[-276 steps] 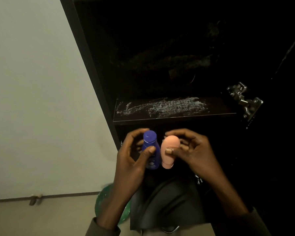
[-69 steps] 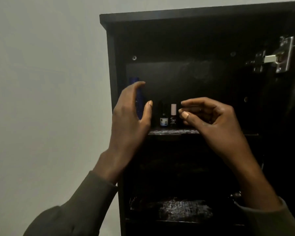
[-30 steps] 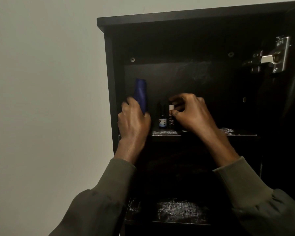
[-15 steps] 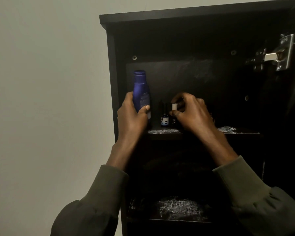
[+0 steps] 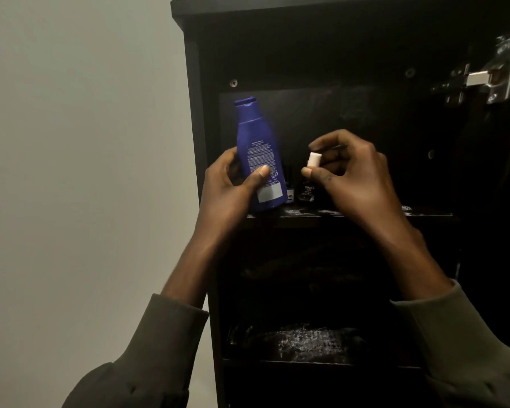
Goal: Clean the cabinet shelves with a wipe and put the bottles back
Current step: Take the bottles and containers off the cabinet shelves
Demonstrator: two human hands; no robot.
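My left hand point(image 5: 227, 189) grips a tall blue lotion bottle point(image 5: 258, 154) near its base and holds it slightly tilted at the left front of the dark cabinet's upper shelf point(image 5: 365, 215). The fingertips of my right hand point(image 5: 351, 178) pinch the white cap point(image 5: 314, 159) of a small dark bottle point(image 5: 306, 191). My thumb hides where cap and bottle join. Between the two stands a tiny bottle with a blue label point(image 5: 290, 193). No wipe is in view.
White smears streak the upper shelf's front and the lower shelf point(image 5: 306, 343). A metal hinge point(image 5: 495, 75) sticks out at the upper right by the open door. A pale wall point(image 5: 80, 172) runs along the cabinet's left side.
My left hand has brought the blue bottle forward and a little to the right, tilted, with its back label now facing me. The white cap in my right fingers sits higher than before.
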